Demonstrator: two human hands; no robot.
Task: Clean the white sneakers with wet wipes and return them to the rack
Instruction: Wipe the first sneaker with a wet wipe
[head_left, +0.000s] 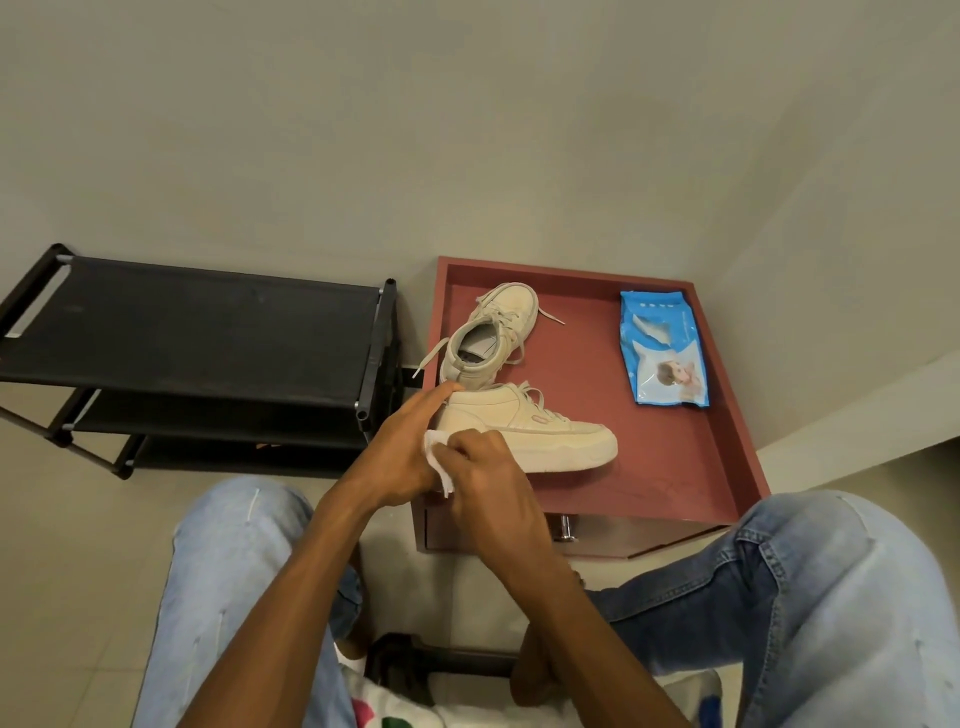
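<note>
- The black shoe rack (197, 322) stands on the left, against the wall. Its top shelf is flat and dark. Its right end is just beside the red table (587, 364), with only a thin gap between them.
- The left hand (402, 447) reaches to the table's near left corner. Its fingers are stretched out and rest on the heel of the near sneaker (545, 436). They are not curled round anything.
- A small white wipe (435, 449) is squeezed between the two hands, right at that heel.
- The right hand (493, 483) has its fingers curled and grips the wipe.
- The near sneaker stands on its sole close to the front edge of the table, with its toe pointing right. It is creamy white, with a thick wavy sole and a little pink mark on its side.
- The far sneaker (498, 322) sits right behind it, with its toe pointing at the wall. Its laces are loose, and one hangs over the table's left edge.
- The table has a raised lip all round. There is bare red top to the right of the sneakers.
- The blue pack of wet wipes (662, 348) lies flat near the right lip, well apart from the sneakers.
</note>
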